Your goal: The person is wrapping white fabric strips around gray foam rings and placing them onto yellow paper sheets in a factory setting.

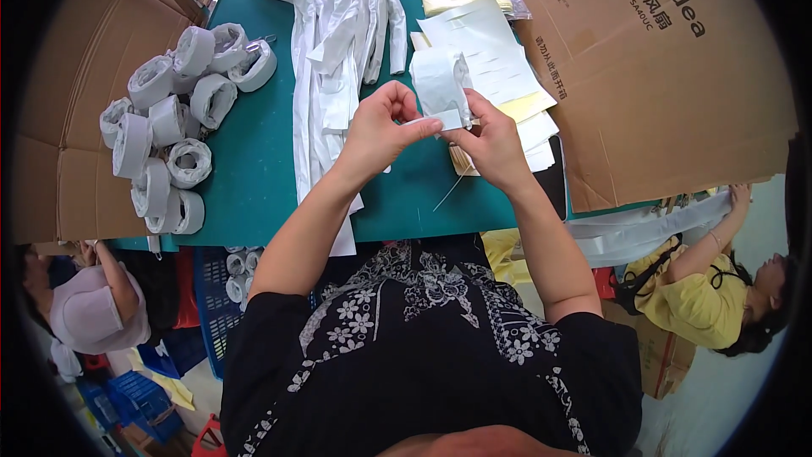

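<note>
A rolled white fabric strip point(439, 81) is held up between my hands over the green table. My left hand point(382, 125) pinches the loose end of the strip between thumb and finger. From the other side, my right hand point(494, 140) grips the roll at its lower right edge, its fingertips partly hidden behind it. Long white strips point(326, 76) lie in a loose pile beyond my left hand. Behind the roll, white and yellow sheets point(486, 46) are stacked. A thin pale string point(448, 193) hangs below my right hand.
Several finished-looking white rolls point(152, 123) are heaped at the left, beside a cardboard panel point(72, 110). A large cardboard box point(668, 85) stands at the right. A blue basket point(211, 305) holds rolls below the table edge. Co-workers sit at both sides, one in a yellow shirt point(702, 300).
</note>
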{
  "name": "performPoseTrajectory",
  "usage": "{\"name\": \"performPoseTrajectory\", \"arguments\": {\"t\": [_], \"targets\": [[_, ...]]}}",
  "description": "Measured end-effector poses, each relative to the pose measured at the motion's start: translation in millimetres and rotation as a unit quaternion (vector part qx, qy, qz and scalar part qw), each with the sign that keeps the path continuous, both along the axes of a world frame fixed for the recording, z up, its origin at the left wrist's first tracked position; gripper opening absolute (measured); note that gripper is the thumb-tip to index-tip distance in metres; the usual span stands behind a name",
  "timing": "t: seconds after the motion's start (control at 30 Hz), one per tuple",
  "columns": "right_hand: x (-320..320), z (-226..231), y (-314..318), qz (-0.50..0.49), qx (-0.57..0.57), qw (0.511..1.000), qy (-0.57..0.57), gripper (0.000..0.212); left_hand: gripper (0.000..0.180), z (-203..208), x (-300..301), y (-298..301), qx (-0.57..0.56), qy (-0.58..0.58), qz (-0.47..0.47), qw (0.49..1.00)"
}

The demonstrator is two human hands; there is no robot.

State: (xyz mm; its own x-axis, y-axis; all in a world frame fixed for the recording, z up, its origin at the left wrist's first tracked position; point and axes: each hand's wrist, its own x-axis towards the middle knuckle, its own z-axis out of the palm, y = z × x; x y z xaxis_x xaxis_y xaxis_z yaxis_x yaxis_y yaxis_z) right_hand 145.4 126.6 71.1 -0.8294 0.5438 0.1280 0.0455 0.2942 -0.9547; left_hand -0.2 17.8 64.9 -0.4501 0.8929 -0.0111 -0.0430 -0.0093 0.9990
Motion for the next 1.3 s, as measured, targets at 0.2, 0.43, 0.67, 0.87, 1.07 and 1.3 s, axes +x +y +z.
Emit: {"name": "performPoseTrajectory", "arguments": {"t": [0.2, 0.43, 0.67, 0.87, 1.07, 1.3], "targets": [[1.3, 0.0, -11.5, 0.029, -0.078, 0.997, 0.004, 0.04, 0.032, 1.3, 5.1, -6.9, 0.013, 0.051, 0.018, 0.998], [-1.6, -18.8, -22.5, -0.038, -0.123, 0.991, 0.041, 0.029, 0.038, -14.8, 4.2, -11.9, 0.069, 0.214, 0.163, 0.961], [-18.9, -19.0, -51.3, -0.182, -0.126, 0.956, 0.192, 0.027, 0.025, -10.3, 20.7, -7.2, 0.094, 0.351, 0.269, 0.892], [-11.0, -5.2, -43.2, -0.149, 0.077, 0.967, 0.19, 0.025, 0.028, 8.3, 24.1, -17.7, 0.123, 0.148, 0.116, 0.974], [-1.6, 21.1, -28.3, 0.007, 0.344, 0.928, 0.14, 0.031, 0.036, -1.2, 1.1, -31.9, 0.065, -0.136, -0.109, 0.983], [-3.2, 26.7, -58.5, -0.091, 0.05, 0.977, 0.186, 0.055, 0.055, -38.3, 2.5, -32.6, 0.181, -0.279, -0.159, 0.929]]}}
